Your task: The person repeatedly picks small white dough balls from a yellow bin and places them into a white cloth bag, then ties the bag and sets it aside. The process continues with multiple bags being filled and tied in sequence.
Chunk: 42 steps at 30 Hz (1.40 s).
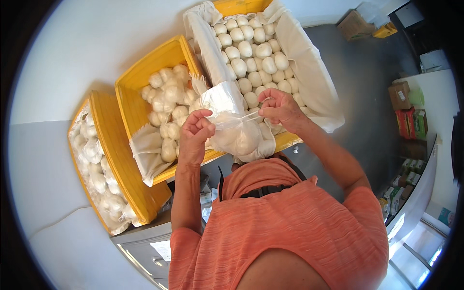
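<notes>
Between my hands hangs a clear plastic bag (238, 137) with several white steamed buns inside, its top drawn out into thin strands. My left hand (195, 135) pinches one side of the bag's top, fingers curled. On the other side, my right hand (280, 110) pinches the opposite strand. The bag is over the near edge of a yellow crate lined with white cloth (316, 72), which holds many round white buns (251, 63). Just beyond the bag lies a stack of clear plastic bags (224, 95).
Left of the cloth-lined crate stands a yellow crate (135, 121) with bagged buns (166, 92). Farther left, another yellow crate (121, 159) holds more bagged buns (96, 164). A cardboard box (355, 25) sits on the floor at the far right, and shelves with boxes (398, 95) line the right side.
</notes>
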{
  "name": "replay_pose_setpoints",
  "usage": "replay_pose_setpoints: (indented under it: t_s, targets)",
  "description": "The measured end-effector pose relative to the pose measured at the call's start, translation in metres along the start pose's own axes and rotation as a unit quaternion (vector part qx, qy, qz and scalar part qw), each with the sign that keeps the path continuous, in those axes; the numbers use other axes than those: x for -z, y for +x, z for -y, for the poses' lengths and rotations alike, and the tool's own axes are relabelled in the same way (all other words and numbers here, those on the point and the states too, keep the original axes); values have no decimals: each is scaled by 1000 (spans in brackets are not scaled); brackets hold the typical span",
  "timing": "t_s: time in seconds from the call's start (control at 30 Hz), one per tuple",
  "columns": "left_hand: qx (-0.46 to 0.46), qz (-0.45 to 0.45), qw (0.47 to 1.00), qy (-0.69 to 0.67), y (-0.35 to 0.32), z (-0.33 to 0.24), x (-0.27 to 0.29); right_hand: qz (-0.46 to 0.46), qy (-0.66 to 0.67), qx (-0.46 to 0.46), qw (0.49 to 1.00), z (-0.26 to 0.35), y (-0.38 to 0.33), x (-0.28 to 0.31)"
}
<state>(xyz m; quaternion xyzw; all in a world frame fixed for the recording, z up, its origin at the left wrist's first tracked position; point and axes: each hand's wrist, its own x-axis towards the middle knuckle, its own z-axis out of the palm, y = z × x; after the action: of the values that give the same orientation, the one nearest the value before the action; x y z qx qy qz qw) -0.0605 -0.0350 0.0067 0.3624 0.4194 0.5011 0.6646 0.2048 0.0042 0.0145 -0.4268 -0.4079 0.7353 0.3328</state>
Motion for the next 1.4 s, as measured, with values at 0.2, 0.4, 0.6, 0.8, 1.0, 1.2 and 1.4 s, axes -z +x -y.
replay_pose_setpoints:
  t_s: [0.2, 0.4, 0.6, 0.8, 1.0, 1.2, 1.4]
  targets:
    - [35, -3, 999, -35, -18, 9, -4, 70, 49, 76, 993, -38, -3, -2]
    - [98, 15, 995, 8, -35, 0, -21, 198, 105, -116, 968, -19, -17, -41]
    - [120, 1, 986, 112, -46, 11, 1, 193, 222, -128, 947, -44, 6, -76]
    - [-95, -233, 947, 202, -56, -33, 43, 132, 45, 13, 990, -21, 43, -75]
    - [-156, -243, 744, 602, -58, -58, 17, 522, 190, 253, 792, 72, -46, -98]
    - [-63, -145, 847, 507, -46, -7, 26, 225, 97, 207, 947, 7, 10, -64]
    - [-8, -67, 883, 464, -28, 31, 13, -314, -222, -20, 923, -194, 137, 12]
